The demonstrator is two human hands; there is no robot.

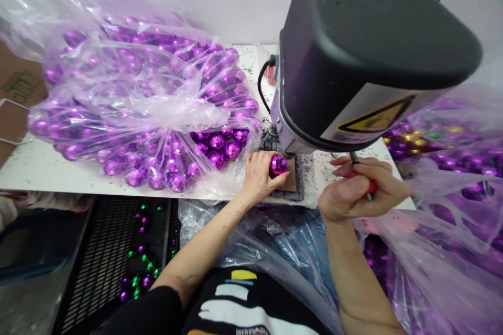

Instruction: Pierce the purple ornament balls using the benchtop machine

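My left hand point(261, 174) is closed around a purple faceted ball point(279, 165), holding it beside the base of a drill press point(353, 57) with a black housing. Under the ball lies a brown wooden block point(290, 182) on the dark metal base point(299, 178). My right hand point(363, 188) grips a lever handle point(368, 186) with a red part, to the right of the machine head. The machine's lower tip near the ball is mostly hidden by the housing. Both hands are above the white table's front edge.
A clear plastic bag point(168, 110) full of purple balls covers the table's left side. Another bag point(451, 246) of balls stands at the right. Dark shavings litter the white table point(316, 180). Below left, a black crate point(113, 251) holds loose green and purple balls.
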